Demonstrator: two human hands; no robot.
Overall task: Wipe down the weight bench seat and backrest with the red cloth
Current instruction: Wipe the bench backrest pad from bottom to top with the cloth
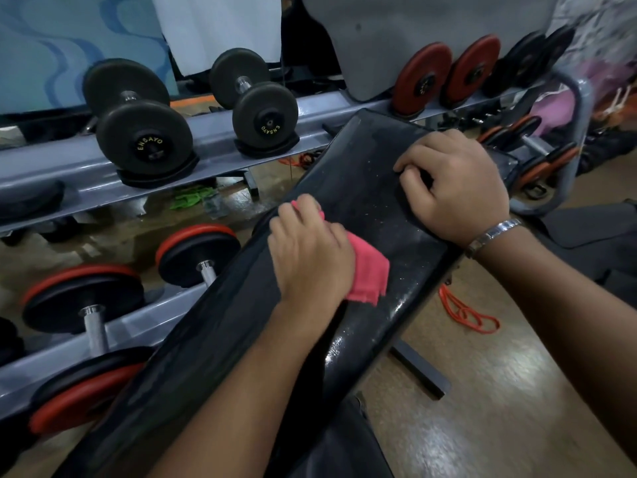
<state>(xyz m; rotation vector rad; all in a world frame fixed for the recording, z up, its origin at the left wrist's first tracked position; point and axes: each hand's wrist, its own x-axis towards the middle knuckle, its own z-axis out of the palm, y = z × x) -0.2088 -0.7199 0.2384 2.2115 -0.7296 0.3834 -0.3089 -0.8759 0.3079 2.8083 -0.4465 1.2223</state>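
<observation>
The black padded weight bench backrest [358,174] runs from the lower left up to the middle of the head view, its surface wet and speckled. My left hand [310,253] presses the red cloth [368,274] flat on the pad near its left edge; most of the cloth is under my palm. My right hand [455,188] rests further up on the pad's right side, fingers curled, wrist wearing a metal watch. It holds nothing that I can see. The bench seat [331,450] shows dark at the bottom.
A grey dumbbell rack [213,132] stands close on the left with black dumbbells [144,132] above and red-rimmed ones [86,298] below. Red weight plates [424,81] lean behind the bench. An orange band [465,312] lies on the brown floor at right.
</observation>
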